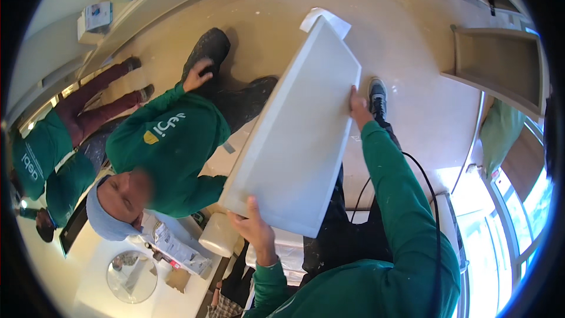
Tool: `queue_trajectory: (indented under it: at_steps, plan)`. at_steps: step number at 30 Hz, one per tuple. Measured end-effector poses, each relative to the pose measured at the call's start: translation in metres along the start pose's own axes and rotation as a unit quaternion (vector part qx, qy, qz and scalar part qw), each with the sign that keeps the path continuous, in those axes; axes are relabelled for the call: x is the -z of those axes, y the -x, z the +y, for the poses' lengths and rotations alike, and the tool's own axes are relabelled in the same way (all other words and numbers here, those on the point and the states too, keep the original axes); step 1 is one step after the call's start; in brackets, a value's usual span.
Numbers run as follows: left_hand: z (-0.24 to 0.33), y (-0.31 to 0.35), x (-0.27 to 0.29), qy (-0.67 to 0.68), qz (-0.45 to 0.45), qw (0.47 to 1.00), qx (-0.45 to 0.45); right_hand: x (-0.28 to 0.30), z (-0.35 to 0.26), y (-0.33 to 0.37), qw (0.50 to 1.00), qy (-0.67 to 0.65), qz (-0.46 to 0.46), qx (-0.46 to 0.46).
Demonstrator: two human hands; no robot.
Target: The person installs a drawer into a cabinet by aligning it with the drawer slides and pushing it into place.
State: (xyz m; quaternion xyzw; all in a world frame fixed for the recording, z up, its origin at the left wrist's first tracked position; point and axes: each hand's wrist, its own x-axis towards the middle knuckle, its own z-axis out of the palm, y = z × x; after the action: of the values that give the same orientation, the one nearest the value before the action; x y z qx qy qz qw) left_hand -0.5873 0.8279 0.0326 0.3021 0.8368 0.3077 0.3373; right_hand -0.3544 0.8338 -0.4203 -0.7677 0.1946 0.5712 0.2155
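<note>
A long white panel (300,141) with bevelled or raised edges is held up at a tilt in front of me. My left hand (256,228) grips its near left corner, thumb on the upper face and the other fingers mostly hidden. At the right long edge, my right hand (358,107) has hold of the panel, its fingers partly out of sight behind it. A co-worker in a green sweatshirt (170,147) stands close on the left. One of that person's arms reaches to the panel's left edge, the hand hidden; the other hand (198,75) is off the panel.
A white sheet (331,22) shows beyond the panel's far end. A light box-like cabinet (499,65) stands at the right. A cable (432,200) runs by my right arm. Lower left are a counter (94,282) and a pale roll (219,234). More people stand far left.
</note>
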Motion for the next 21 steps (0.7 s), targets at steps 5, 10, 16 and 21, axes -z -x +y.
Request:
queue_trajectory:
  at_steps: [5,10,16,21]
  plan:
    - [-0.005,-0.020,0.026,0.051,-0.051,0.997,-0.022,-0.002,-0.008,0.043,0.995,0.012,0.092,0.026]
    - [-0.006,-0.067,0.022,0.089,-0.155,0.984,0.002,0.066,-0.031,0.049,0.980,-0.141,0.137,0.040]
    - [-0.005,-0.139,-0.031,0.173,-0.221,0.958,0.066,0.108,-0.060,0.043,0.938,-0.264,0.212,0.069]
    - [0.037,-0.156,-0.110,0.200,-0.149,0.964,0.088,0.104,-0.061,0.007,0.931,-0.236,0.277,0.022]
